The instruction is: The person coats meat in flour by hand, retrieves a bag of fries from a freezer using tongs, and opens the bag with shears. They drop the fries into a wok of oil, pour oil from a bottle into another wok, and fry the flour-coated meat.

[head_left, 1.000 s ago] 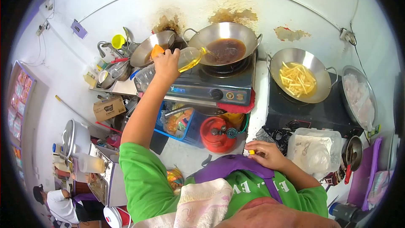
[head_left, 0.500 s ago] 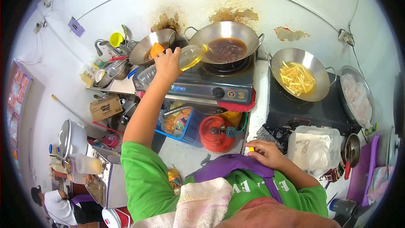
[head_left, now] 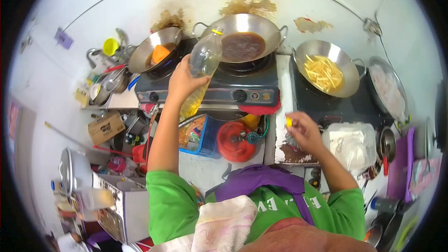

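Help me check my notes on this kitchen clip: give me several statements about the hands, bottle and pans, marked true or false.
1. The left hand grips the clear bottle. True.
2. The right hand holds a red spoon. False: it holds a small yellow object, probably a cap.
3. The middle pan contains dark liquid. True.
4. The fries lie in the leftmost pan. False: they are in the rightmost pan.
5. Yellow liquid shows inside the bottle. True.

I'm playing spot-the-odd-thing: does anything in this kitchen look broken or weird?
Yes, the wall behind the woks. Three damaged patches, two of them mostly brown, look odd because the surface around them is pale and smoother.
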`<action>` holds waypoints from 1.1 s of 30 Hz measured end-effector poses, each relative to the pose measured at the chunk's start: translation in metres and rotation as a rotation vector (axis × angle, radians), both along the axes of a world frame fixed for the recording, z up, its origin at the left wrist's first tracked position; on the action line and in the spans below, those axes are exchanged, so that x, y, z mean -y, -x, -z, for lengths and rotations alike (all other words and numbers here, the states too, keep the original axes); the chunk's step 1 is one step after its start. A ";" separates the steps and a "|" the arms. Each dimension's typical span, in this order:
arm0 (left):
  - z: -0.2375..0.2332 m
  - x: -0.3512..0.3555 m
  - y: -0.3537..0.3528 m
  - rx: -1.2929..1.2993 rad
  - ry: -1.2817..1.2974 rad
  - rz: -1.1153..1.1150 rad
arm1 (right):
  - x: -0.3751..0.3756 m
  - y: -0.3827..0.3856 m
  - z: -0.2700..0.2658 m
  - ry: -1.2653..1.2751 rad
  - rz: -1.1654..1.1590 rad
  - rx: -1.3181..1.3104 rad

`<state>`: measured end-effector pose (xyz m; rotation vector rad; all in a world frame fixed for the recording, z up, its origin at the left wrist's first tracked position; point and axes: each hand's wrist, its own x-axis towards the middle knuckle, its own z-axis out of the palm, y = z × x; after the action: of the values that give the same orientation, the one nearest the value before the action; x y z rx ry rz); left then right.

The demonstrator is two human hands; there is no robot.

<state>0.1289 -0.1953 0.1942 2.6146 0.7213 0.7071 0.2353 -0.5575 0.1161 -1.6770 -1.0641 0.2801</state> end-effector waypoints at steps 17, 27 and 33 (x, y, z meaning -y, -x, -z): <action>0.163 0.155 0.056 -0.203 0.496 0.848 | 0.019 0.033 -0.022 0.265 -0.107 0.271; 0.187 0.212 0.080 -0.455 0.609 1.189 | 0.124 0.101 0.013 0.300 -0.221 0.347; 0.218 0.287 0.093 -0.617 0.662 1.334 | 0.193 0.168 0.057 0.498 0.181 0.030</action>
<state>0.0358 -0.4818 -0.0239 1.9795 -0.6206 -0.6315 0.0674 -0.7510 0.0592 -2.2140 -0.9007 0.4276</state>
